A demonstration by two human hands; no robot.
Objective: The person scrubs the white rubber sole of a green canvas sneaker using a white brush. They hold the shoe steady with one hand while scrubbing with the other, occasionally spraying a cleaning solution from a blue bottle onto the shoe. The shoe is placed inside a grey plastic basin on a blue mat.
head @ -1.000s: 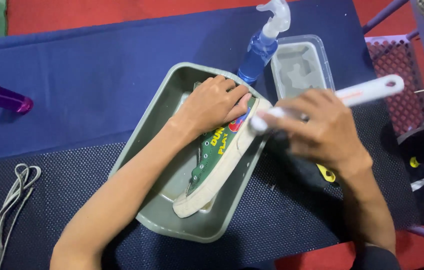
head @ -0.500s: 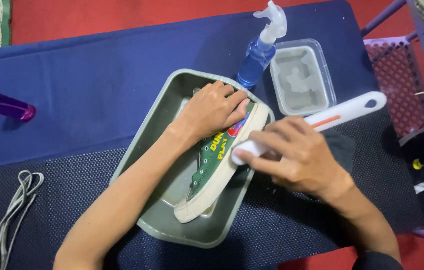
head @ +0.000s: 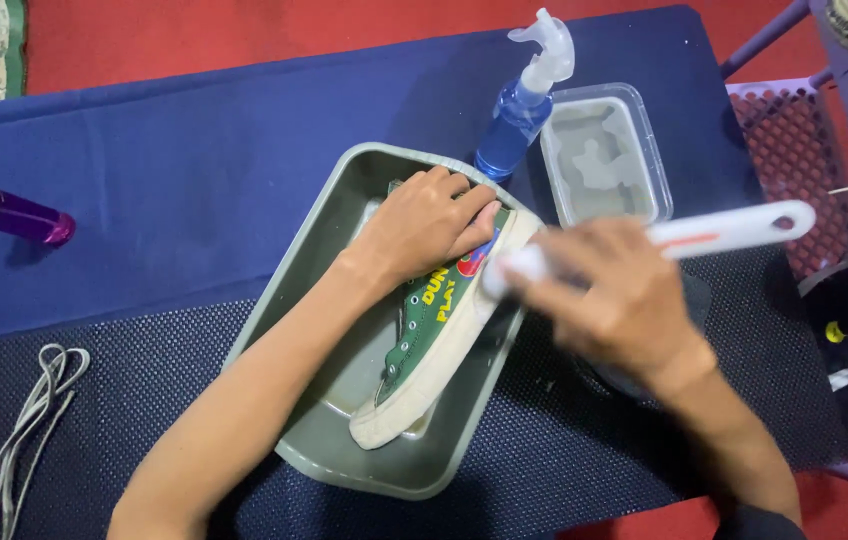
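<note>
Sneaker [head: 434, 340]: green canvas, lies on its side in the grey tray [head: 344, 230] on the worktop, sole toward the person's right.
Left hand [head: 424, 225]: grip pressed flat over the heel end; hold it firm to stop sliding.
Brush [head: 704, 232]: white handle, head at the sole edge; keep it on the rubber.
Right hand [head: 614, 300]: grip closed around the brush, blurred.
Spray bottle [head: 524, 105]: blue, just behind the tray.

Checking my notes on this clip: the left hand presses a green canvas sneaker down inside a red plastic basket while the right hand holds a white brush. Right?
Not quite. In the head view the green canvas sneaker lies in a grey-green rectangular tray, not a red basket; left hand and right hand are as you said.
</note>
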